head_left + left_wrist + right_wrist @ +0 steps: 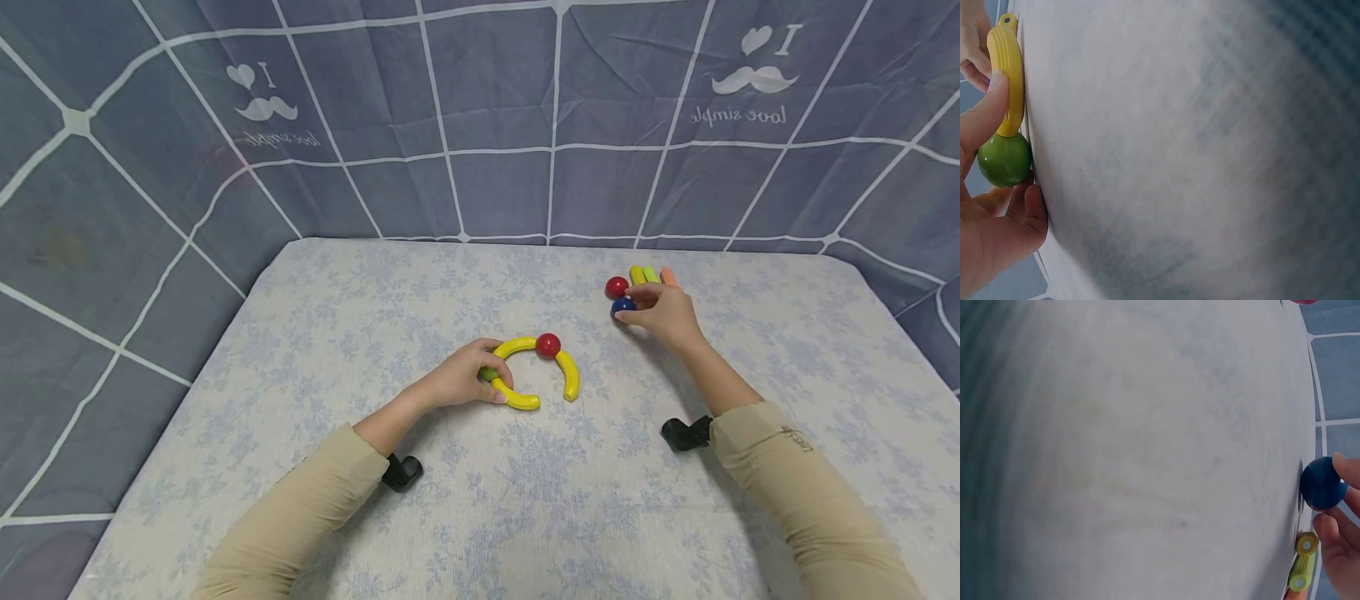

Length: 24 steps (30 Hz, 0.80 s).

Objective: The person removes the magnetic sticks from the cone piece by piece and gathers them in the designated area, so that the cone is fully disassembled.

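The left hand (465, 377) curls round the green ball (1004, 160) and the low yellow bend (522, 402), maybe to keep the ring from sliding apart. The right hand (666, 317) pinches the blue ball (621, 307) with thumb and fingers, a good way, I think, to stop it rolling. The blue ball is at the back right, beside the far red ball (617, 287) and short sticks (637, 275), well apart from the ring.
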Available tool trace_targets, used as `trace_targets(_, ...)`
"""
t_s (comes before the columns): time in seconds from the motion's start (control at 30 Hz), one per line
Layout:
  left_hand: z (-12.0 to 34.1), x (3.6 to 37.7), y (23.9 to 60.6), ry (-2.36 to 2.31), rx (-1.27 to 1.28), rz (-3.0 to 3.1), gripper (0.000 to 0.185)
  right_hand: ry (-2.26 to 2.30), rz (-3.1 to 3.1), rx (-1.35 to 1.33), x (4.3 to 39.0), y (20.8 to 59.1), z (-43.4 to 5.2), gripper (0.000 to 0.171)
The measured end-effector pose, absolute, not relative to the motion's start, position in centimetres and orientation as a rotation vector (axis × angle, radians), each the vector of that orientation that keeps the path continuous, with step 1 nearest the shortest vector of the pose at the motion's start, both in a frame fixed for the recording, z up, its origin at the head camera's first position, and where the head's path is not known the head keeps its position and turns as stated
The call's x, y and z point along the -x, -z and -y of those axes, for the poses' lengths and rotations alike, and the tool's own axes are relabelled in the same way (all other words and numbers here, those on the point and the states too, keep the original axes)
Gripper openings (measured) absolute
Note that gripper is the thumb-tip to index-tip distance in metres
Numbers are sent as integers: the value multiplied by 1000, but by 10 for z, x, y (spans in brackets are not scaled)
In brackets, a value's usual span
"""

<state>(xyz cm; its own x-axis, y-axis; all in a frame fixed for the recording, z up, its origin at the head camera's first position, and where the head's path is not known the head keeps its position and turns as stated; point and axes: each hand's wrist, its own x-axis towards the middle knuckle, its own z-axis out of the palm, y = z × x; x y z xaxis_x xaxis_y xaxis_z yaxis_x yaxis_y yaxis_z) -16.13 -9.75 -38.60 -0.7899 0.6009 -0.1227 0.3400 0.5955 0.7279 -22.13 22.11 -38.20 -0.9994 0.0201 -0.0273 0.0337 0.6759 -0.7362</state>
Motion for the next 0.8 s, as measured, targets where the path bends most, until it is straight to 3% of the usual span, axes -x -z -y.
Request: trace_targets(0.8,99,163,381,-1096,-719,-2379,16,1396,-2757,1,202,367,-223,48)
